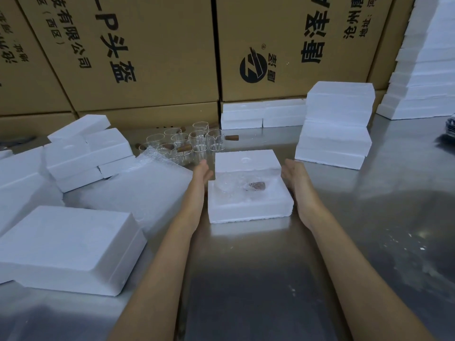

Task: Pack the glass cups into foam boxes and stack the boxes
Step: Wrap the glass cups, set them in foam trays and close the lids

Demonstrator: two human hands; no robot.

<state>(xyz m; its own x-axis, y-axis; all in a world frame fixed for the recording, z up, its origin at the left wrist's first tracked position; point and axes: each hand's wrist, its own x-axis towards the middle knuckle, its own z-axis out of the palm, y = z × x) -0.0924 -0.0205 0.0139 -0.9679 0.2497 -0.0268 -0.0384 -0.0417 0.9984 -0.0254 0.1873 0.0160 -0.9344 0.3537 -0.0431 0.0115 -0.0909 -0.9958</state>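
Glass cup (242, 187) sits wrapped in foam box (250, 209), lid (247, 160) half on, frame centre.
Left hand (202, 174) and right hand (293, 177), both spread and empty, flank it: I'd draw the lid squarely forward, then press evenly.

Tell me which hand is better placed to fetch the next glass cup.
Probably the left hand: the cups stand just beyond its fingertips, left of the box. The right hand is on the box's far side.

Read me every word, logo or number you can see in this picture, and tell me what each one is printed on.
"P头盔", sideways, on the left cardboard carton.
"有限公司" and "(西区)", sideways, on the same carton.
Round black logo with an ® mark, on the right cardboard carton.
Large and small characters beside that logo: rotated and cut off, not surely readable.
Foam boxes, glass cups: no text.
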